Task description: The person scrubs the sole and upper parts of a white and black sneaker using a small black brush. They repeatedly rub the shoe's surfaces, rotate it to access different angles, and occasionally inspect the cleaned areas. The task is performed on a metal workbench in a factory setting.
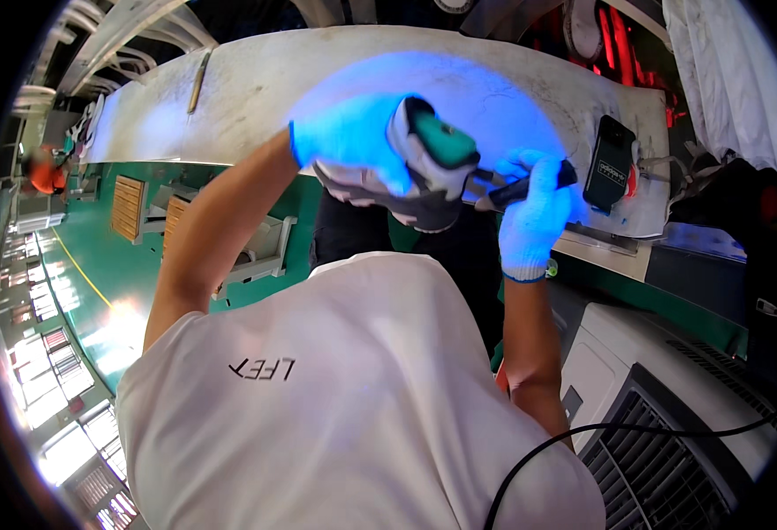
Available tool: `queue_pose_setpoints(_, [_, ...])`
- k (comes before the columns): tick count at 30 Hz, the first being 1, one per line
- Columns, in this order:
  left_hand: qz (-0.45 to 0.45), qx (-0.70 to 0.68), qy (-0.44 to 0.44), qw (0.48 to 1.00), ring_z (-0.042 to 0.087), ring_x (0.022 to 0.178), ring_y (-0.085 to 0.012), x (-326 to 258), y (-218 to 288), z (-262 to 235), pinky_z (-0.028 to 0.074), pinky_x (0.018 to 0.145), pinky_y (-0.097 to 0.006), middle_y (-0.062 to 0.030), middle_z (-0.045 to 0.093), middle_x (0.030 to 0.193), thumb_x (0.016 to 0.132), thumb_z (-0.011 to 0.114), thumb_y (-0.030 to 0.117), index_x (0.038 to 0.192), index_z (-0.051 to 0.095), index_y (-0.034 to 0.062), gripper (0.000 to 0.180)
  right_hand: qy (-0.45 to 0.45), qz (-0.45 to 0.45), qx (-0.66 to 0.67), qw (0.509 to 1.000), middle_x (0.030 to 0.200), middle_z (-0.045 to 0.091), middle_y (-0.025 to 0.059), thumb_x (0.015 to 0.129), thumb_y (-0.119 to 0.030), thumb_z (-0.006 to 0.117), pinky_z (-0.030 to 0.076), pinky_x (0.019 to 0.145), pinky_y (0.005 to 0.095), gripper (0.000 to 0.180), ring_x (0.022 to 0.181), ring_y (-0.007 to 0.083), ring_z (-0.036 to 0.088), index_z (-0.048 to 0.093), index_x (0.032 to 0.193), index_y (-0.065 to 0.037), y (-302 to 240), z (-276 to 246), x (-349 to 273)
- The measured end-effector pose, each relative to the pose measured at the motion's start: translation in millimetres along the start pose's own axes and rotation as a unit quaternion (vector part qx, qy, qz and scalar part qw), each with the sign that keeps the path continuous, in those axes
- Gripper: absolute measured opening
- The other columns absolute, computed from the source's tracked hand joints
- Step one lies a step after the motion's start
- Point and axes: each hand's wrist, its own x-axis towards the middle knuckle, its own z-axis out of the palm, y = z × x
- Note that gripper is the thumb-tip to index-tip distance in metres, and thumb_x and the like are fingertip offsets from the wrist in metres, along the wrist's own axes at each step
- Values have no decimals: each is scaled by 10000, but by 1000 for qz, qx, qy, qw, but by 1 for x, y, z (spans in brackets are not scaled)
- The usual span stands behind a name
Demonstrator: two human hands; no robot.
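My left hand (344,132), in a work glove lit blue, grips a grey and white shoe (432,187) with a green inside. The shoe is held up over the table's near edge, its heel end turned to the right. To its right, my gloved right hand (537,221) is closed round a dark-handled tool (507,193). One end of the tool points at the shoe's heel; whether it touches, I cannot tell. Its exact kind is unclear.
On the pale worktable (260,93), a dark phone-like slab (611,163) lies right of my right hand, and a thin stick (198,84) lies far left. Blue light falls on the tabletop. A grey and white air cooler (614,362) stands at the lower right, a black cable (636,427) crossing it.
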Motion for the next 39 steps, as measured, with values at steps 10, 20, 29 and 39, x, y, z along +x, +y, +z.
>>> queue_pose_setpoints(10, [69,127,157,977,722,1191,-284,43,-34,-14,580,1088,-432,-175,735,1345,744,1063,260,1572,591,7,986,-65,35,298,952,687,593,14,1166,-622,535,457,609,383,567,578,178,522,712,1012,-105,3,19,41])
queue_pose_setpoints(20, [61,87,162,981,728,1222,-295,34,-32,-10,592,1098,-423,-189,736,1370,717,1077,259,1556,588,-16,1009,-75,21,288,955,667,610,36,1175,-592,542,458,593,376,538,568,178,539,706,1087,-86,15,59,55])
queue_pose_setpoints(29, [96,88,166,978,738,1251,-305,34,-31,-7,600,1099,-442,-189,745,1375,729,1054,280,1557,605,30,974,78,-37,105,991,653,557,16,1126,-359,701,404,452,314,339,481,134,497,658,1040,-34,14,85,60])
queue_pose_setpoints(39, [45,65,193,978,737,1203,-294,-15,-24,29,573,1100,-427,-193,742,1351,589,1041,347,1471,649,-2,1026,-30,76,71,994,679,591,28,1186,-491,578,429,486,305,487,547,128,537,625,915,-90,-4,-2,52])
